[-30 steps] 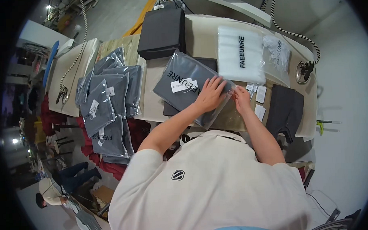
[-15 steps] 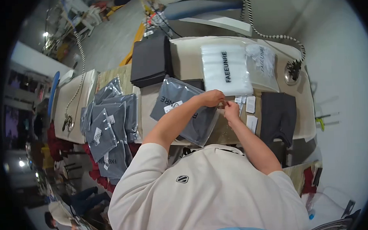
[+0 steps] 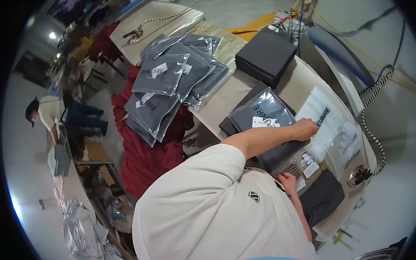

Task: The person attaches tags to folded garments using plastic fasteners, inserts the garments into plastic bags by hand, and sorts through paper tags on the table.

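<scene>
A grey folded garment in a clear printed bag lies in front of me on the table, under my left forearm. My left hand is closed with fingers curled, between that bag and the stack of white printed bags; what it holds, if anything, is hidden. Lower down, close to my body, my right hand has its fingers pressed together beside the thin tag strings. Anything in that pinch is too small to name. White tags lie just beyond it, with a dark folded garment alongside.
A tall stack of dark folded garments stands at the back. Several bagged garments are piled on the left, above red cloth. A striped cord hangs past the right edge. Another person works at the far left.
My view has swung left and tilted. My hands, close together before, are now apart: the left over by the white bags, the right drawn back near my body.
</scene>
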`<move>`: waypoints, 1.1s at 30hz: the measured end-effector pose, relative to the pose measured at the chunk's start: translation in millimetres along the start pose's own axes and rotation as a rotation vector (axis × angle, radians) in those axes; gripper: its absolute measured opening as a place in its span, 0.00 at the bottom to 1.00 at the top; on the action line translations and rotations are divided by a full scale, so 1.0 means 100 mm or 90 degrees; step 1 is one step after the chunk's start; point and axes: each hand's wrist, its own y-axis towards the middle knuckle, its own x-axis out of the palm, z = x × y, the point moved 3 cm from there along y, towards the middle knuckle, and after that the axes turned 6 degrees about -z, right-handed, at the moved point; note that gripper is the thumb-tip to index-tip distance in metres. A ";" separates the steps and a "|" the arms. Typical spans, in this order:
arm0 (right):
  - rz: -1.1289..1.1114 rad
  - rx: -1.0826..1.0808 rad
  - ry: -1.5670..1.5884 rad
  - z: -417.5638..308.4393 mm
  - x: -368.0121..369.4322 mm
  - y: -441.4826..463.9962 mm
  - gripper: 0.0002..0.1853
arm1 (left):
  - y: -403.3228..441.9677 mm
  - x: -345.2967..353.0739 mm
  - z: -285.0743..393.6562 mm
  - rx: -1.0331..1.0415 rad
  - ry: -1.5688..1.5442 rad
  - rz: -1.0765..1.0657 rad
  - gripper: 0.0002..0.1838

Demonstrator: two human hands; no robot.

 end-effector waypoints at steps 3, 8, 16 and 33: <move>-0.024 -0.008 0.070 0.00 -0.07 0.09 0.11 | -0.37 -0.33 0.10 -0.075 -0.078 0.007 0.10; -0.089 0.056 0.353 -0.88 -0.03 0.03 0.06 | -2.04 -0.81 0.29 -0.262 -0.291 -0.036 0.25; -0.260 -0.168 0.153 -2.21 0.38 0.10 0.04 | -2.91 -0.99 -0.05 -0.709 -1.332 0.221 0.24; -0.334 -0.132 -0.129 -2.44 1.25 0.55 0.14 | -4.61 -2.35 -2.63 -0.499 -0.804 0.617 0.19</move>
